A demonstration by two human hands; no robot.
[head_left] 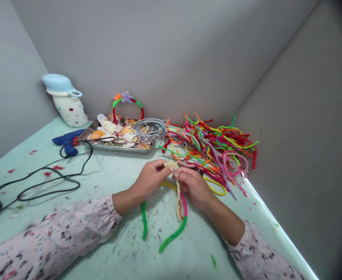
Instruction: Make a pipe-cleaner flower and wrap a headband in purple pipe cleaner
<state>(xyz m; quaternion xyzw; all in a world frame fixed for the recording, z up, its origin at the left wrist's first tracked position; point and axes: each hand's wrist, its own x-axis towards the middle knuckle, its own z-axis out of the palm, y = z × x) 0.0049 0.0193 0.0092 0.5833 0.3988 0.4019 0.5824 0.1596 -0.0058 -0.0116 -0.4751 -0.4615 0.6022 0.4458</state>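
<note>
A cream pipe cleaner (pixel 178 196) is pinched between my two hands, its upper end bent into small loops and its tail hanging down. My left hand (pixel 150 178) grips the looped end between thumb and fingers. Close beside it, my right hand (pixel 194 187) is closed on the same strand just below the loops. Under my hands lies an arched band (pixel 173 235) wrapped in green, pink and yellow fuzzy stems; my hands hide part of it. A short orange stem shows next to the cream tail.
A metal tray (pixel 121 148) holds shells, coiled grey wire (pixel 150 129) and a finished-looking flowered hoop (pixel 127 97). Right of it spreads a pile of colored pipe cleaners (pixel 212 144). A blue glue gun (pixel 67 140), its black cord (pixel 68 177) and a white bottle (pixel 70 109) are at left.
</note>
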